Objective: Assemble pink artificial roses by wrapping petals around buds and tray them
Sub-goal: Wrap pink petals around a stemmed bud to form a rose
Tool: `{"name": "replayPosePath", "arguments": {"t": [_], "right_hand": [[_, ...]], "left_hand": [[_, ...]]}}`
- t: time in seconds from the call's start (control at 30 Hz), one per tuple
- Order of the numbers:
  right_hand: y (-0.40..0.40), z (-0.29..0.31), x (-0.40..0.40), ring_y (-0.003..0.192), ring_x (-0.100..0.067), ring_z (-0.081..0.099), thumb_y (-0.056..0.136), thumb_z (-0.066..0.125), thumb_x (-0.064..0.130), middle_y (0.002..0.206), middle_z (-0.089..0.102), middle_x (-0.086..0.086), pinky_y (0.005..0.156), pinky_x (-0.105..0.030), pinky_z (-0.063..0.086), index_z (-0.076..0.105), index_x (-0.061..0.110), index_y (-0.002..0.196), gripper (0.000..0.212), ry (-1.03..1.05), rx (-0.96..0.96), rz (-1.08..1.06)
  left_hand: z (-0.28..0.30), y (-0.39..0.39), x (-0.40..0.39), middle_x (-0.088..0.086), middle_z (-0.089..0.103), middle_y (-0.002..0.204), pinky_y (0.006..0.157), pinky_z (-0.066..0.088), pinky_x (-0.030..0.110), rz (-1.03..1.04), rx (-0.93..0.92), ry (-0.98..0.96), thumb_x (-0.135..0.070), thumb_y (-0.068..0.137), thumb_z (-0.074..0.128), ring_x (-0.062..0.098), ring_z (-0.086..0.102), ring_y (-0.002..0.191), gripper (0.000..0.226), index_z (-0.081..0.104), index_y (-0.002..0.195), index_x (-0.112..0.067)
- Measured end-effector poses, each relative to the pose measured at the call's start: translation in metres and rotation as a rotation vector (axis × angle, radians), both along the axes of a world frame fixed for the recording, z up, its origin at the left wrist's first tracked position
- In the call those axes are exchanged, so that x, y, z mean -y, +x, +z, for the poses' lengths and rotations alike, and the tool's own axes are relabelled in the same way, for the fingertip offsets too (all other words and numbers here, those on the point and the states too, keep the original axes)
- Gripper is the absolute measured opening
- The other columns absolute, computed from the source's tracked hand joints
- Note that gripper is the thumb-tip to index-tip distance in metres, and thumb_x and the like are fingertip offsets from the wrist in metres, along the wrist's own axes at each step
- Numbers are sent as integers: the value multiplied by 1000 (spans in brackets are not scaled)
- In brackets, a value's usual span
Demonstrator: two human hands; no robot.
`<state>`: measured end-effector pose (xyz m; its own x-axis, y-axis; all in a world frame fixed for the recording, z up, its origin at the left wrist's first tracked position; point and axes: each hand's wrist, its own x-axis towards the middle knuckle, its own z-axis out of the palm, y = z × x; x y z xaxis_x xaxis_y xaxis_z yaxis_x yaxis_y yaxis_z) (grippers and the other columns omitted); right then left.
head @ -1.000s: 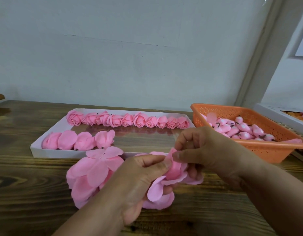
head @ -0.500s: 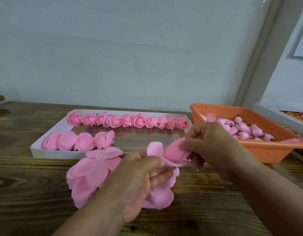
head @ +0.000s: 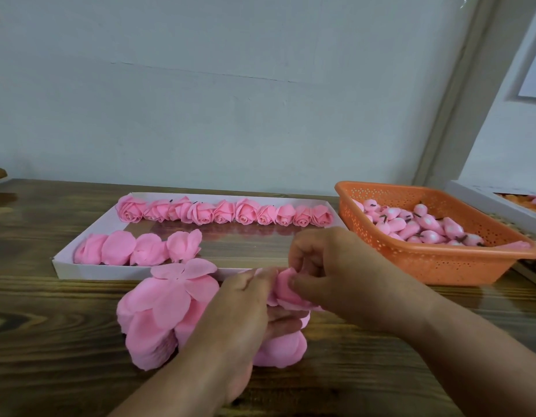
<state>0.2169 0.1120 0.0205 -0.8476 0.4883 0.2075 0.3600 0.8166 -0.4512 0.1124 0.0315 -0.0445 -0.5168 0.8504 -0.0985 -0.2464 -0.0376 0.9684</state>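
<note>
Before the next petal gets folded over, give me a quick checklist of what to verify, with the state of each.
1. Both hands on the piece: left hand and right hand both pinch the half-wrapped pink foam rose. Ok.
2. Bud seated inside the wrap: hidden by fingers. Cannot tell.
3. Spare petals at hand: stack of flat pink petal sheets lies beside the left hand. Ok.
4. Room in the shallow white cardboard tray: front row holds four roses, bare space to their right. Ok.
5. Bud supply: orange perforated plastic basket holds many buds. Ok.
</note>
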Motion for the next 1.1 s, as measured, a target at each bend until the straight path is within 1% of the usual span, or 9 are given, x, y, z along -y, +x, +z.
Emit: {"name": "replayPosePath", "arguments": {"t": [0.1,0.17,0.27,0.33,0.47,0.73,0.87,1.0,1.1], "right_hand": [[-3,0,3,45,0,44,83,63,19,49,45,8,44,-17,32,57,18,72,13,28,13,-11],[-6,0,4,44,-2,43,82,64,19,51,46,8,44,-16,30,57,17,71,14,21,12,-22],[-10,-2,7,50,-4,43,82,63,19,57,48,9,46,-18,33,56,17,69,15,35,48,-15],[-12,-4,9,52,-6,42,82,62,20,57,48,8,47,-21,32,55,18,67,16,69,74,4],[-12,-7,7,49,-4,41,80,62,18,50,43,10,47,-19,29,58,18,70,11,87,51,-1],[-9,-9,9,52,0,39,86,57,18,56,41,13,49,-16,28,53,29,94,14,36,-7,15],[-8,-10,12,51,1,41,87,56,20,55,40,15,48,-14,28,61,26,89,9,95,0,20],[-1,-4,3,42,2,45,83,63,13,48,48,11,41,-13,33,57,22,68,19,-61,-48,-14],[9,5,-9,36,-7,45,80,66,2,50,56,-3,37,-20,36,63,9,69,14,-445,-202,3]], "left_hand": [[0,1,-1,11,74,71,52,56,27,1,11,28,-19,100,44,23,73,68,29,69,90,-8],[-3,1,-1,10,73,69,54,57,29,-14,14,56,-32,96,47,21,73,65,36,69,86,-5],[-5,-1,-1,15,74,84,70,60,36,-126,47,103,-68,67,49,25,73,83,67,73,80,-7],[-3,-2,0,14,74,91,79,58,40,-226,78,135,-77,51,47,26,71,94,75,77,79,-14],[-1,-5,0,12,74,101,94,51,42,-372,104,177,-82,52,42,21,68,104,79,78,87,-21],[2,-6,2,1,73,106,94,52,43,-425,134,186,-85,54,40,18,67,106,74,76,91,-33],[0,-6,-4,7,75,97,83,54,47,-283,180,111,-86,38,50,30,69,98,92,75,95,-18],[8,-11,5,10,73,107,71,57,33,-419,218,127,-77,70,36,29,69,100,81,60,122,-21],[10,-19,8,24,71,100,63,59,32,-361,238,106,-38,92,44,33,71,85,47,61,116,-1]]}}
